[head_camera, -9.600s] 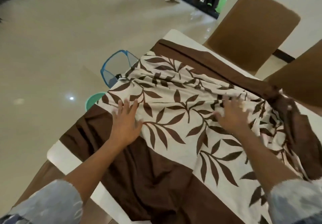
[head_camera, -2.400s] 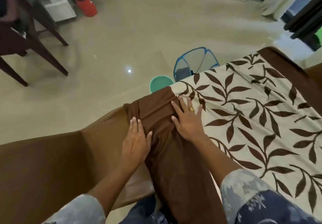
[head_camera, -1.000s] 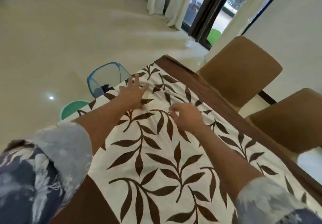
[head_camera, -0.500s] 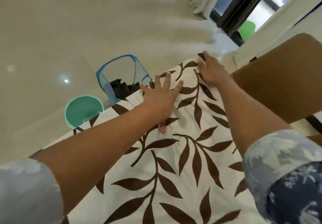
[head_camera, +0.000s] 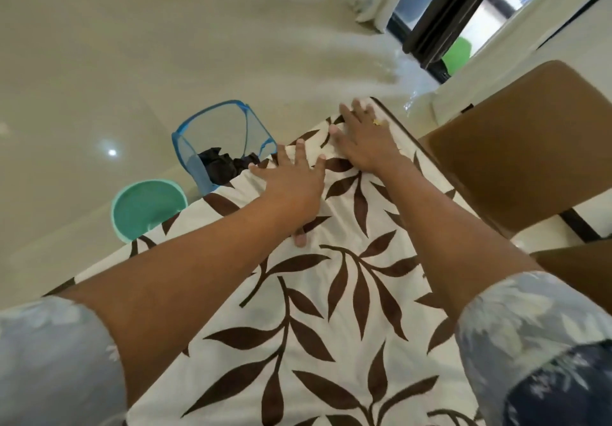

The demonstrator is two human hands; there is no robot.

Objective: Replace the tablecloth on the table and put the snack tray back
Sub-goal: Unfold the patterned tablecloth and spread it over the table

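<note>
A cream tablecloth (head_camera: 318,333) printed with brown leaves and a brown border lies spread over the table. My left hand (head_camera: 291,187) presses flat on it near the far edge, fingers spread. My right hand (head_camera: 364,140), wearing a ring, lies flat on the cloth at the far corner, just beyond the left hand. Neither hand holds anything. A small crease runs between the two hands. No snack tray is in view.
A blue mesh laundry basket (head_camera: 215,134) with dark cloth inside stands on the floor past the table's far edge. A teal basin (head_camera: 145,207) sits beside it. Brown chairs (head_camera: 516,147) stand at the right. Curtains and a glass door (head_camera: 430,11) are behind.
Both hands have slid a little across the cloth toward the far corner since half a second ago, staying flat. A second ago they were nearer the middle of the table.
</note>
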